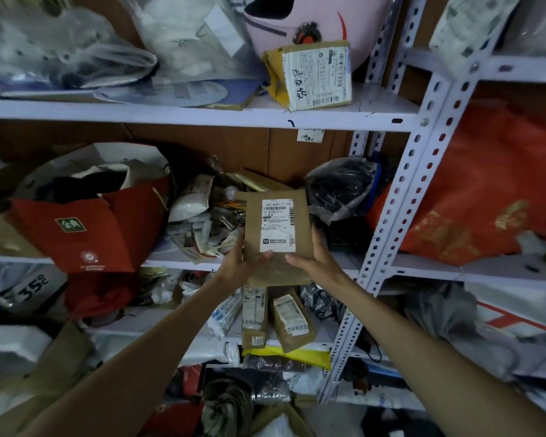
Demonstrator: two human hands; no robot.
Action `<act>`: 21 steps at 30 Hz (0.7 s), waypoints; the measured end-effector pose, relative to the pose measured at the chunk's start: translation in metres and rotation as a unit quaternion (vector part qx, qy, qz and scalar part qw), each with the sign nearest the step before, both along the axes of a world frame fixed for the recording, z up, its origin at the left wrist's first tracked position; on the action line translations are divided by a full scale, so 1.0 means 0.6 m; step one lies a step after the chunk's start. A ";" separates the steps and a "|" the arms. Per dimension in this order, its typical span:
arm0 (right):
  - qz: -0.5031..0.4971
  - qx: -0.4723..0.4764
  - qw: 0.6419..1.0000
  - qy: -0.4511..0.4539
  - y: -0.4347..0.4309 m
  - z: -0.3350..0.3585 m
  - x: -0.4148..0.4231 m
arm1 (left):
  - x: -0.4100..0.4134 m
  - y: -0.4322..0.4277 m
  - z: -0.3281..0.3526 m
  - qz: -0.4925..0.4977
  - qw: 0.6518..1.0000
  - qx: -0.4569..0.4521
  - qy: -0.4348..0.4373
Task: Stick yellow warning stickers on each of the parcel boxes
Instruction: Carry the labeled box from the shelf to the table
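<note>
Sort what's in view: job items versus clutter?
Job: held parcel box, left hand, right hand, top-shelf box, narrow lower-shelf box, tilted lower-shelf box.
Clutter: red paper bag, pink helmet, black wrapped bundle, orange bag.

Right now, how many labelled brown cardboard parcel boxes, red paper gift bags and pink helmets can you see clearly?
Brown cardboard parcel boxes with white labels: 4 (one held, three shelved)
Red paper gift bag: 1
Pink helmet: 1
Total: 6
</note>
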State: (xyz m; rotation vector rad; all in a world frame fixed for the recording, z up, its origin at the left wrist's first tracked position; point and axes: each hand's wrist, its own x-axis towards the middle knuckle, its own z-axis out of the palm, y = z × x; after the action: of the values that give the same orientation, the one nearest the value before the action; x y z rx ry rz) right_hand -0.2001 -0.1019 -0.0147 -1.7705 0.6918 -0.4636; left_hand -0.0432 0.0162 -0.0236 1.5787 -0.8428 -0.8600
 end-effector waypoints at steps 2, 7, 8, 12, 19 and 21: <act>-0.008 -0.012 1.000 -0.021 0.029 0.010 -0.006 | -0.003 0.019 0.006 -0.019 1.000 -0.016 -0.009; -0.055 -0.031 0.997 -0.046 0.126 0.027 -0.017 | 0.011 0.086 0.011 -0.052 0.994 -0.071 -0.064; -0.069 -0.030 0.996 -0.053 0.148 0.026 -0.021 | 0.010 0.102 0.010 -0.059 0.992 -0.085 -0.073; -0.117 -0.005 0.991 -0.067 0.242 0.022 -0.046 | 0.003 0.163 0.002 -0.107 0.985 -0.106 -0.081; -0.235 -0.013 0.969 -0.071 0.393 0.023 -0.155 | -0.088 0.221 0.008 -0.226 0.971 -0.069 -0.050; -0.283 -0.022 0.956 -0.070 0.428 0.031 -0.205 | -0.142 0.226 0.012 -0.261 0.962 -0.075 -0.038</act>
State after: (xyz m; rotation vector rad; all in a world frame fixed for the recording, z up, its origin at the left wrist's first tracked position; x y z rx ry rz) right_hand -0.3228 0.1550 0.0038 -1.5431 1.0951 -0.9876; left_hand -0.1287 0.1520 -0.0163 1.2773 -1.3829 -1.0777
